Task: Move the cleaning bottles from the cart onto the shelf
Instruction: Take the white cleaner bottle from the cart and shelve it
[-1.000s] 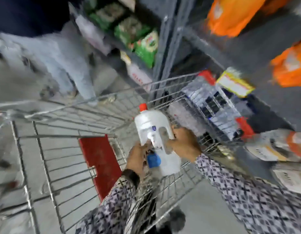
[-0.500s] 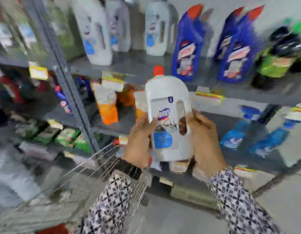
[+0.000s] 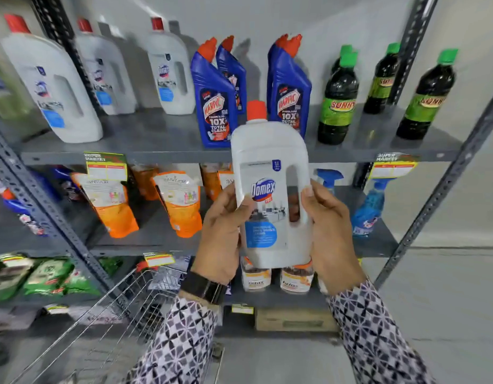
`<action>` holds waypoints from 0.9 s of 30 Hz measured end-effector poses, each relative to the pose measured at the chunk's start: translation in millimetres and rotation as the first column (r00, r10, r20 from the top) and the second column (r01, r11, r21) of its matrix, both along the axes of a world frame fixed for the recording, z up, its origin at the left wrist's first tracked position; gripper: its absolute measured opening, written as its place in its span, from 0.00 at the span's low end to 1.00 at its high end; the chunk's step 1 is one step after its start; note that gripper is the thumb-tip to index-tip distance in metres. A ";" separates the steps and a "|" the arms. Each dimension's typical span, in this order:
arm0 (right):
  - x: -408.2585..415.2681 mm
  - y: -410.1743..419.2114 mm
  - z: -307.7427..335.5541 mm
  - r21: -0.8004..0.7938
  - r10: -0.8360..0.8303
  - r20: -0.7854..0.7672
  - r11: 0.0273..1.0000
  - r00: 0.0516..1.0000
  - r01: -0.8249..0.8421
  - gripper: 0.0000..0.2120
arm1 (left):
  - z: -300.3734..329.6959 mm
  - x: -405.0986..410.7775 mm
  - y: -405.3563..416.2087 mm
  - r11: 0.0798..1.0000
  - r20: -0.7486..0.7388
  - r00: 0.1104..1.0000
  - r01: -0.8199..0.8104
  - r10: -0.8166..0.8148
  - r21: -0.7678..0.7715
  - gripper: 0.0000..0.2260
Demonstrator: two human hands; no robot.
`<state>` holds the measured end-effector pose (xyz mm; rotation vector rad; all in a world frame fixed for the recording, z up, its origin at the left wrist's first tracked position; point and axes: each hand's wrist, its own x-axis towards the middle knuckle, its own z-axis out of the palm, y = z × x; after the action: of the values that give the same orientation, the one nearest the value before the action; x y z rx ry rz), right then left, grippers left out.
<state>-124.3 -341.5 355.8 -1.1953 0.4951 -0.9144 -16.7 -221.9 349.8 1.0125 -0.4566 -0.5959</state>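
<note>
I hold a white Domex bottle [image 3: 270, 195] with a red cap upright in front of the shelves. My left hand [image 3: 220, 231] grips its left side and my right hand [image 3: 329, 231] grips its right side by the handle. The top grey shelf [image 3: 156, 139] behind it carries three matching white bottles [image 3: 170, 70] on the left. The wire cart [image 3: 115, 314] is at the lower left, its inside mostly out of view.
Blue Harpic bottles [image 3: 215, 106] and dark green-capped bottles [image 3: 338, 101] stand on the top shelf. Orange refill pouches [image 3: 181, 206] and blue spray bottles [image 3: 368, 209] fill the middle shelf. Green packets [image 3: 43, 275] lie lower left. A grey upright [image 3: 444, 173] frames the right.
Both hands lifted the white bottle out of the cart and up in front of the shelves. My view swung from the cart to the shelving.
</note>
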 end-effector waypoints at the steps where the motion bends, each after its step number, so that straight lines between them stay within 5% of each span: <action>1: 1.0 1.2 1.3 0.004 0.010 0.000 1.000 1.000 -0.010 0.11 | 0.2 1.3 1.4 1.000 0.006 1.000 -0.006 0.006 0.001 0.18; 6: 30.4 13.4 12.0 -0.016 0.095 0.026 0.995 0.995 -0.095 0.11 | 12.8 23.5 24.2 0.997 0.081 0.993 -0.083 0.083 -0.002 0.18; 12: 131.6 49.8 59.1 -0.340 0.217 0.013 0.919 0.976 -0.200 0.11 | 64.6 114.0 75.3 0.976 0.300 0.929 -0.209 0.217 -0.059 0.15; 17: 252.8 66.2 103.2 -0.627 0.047 -0.087 0.774 0.995 -0.091 0.11 | 109.2 230.7 97.8 0.952 0.400 0.868 -0.305 0.294 -0.038 0.18; 27: 379.6 57.3 116.5 -0.654 -0.075 -0.276 0.745 0.958 -0.130 0.07 | 102.6 365.6 75.8 0.962 0.350 0.902 -0.273 0.252 0.013 0.20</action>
<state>255.3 -284.2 472.3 -2.0162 0.3784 -0.9248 348.9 -146.1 452.4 1.2219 -0.6006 -0.1873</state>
